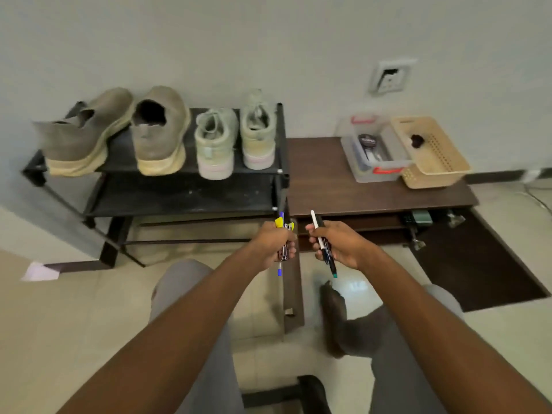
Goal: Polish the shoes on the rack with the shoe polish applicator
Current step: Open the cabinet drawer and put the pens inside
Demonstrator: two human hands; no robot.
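A black two-tier shoe rack (185, 195) stands against the wall beside one low brown table (373, 186). Four shoes sit on the top tier: two grey-brown shoes (158, 135) at left, two pale green sneakers (215, 144) at right. On the table sit two bins, one clear box (373, 150) and one beige basket (433, 153), each holding small dark items too blurred to identify; no polish applicator can be made out. The seated person's left hand (273, 245) grips a bundle of pens (282, 234), count unclear; the right hand (340, 245) holds two pens (324, 246), one white, one dark.
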